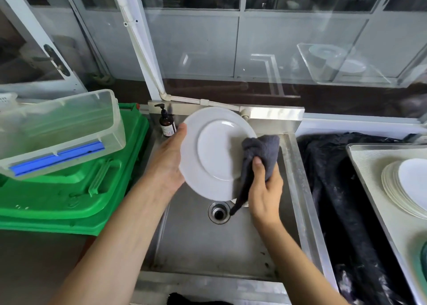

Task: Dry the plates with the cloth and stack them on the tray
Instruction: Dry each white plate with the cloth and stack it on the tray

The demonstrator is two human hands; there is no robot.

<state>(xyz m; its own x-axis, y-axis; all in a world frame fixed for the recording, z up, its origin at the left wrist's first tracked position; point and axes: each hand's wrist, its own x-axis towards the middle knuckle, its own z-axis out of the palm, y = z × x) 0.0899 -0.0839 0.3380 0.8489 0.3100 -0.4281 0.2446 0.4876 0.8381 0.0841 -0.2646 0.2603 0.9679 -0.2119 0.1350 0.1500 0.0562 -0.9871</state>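
Left hand (pixel 169 163) grips plate (pixel 215 152) by its left rim, tilted over sink (pixel 208 247); right hand (pixel 265 186) clutches cloth (pixel 261 152) against plate's right edge; tray (pixel 369 166) with stack (pixel 406 186) lies right, nearer right hand.

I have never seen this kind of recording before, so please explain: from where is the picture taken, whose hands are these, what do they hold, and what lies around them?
There is no machine here. The single picture comes from a camera worn on a person's head, looking down at their own hands above a steel sink. The left hand holds a white plate by its edge, tilted. The right hand grips a grey cloth and presses it on the plate's right side. To the right, a tray carries a stack of plates. To the left lie a green crate, a clear box and a brown pump bottle.
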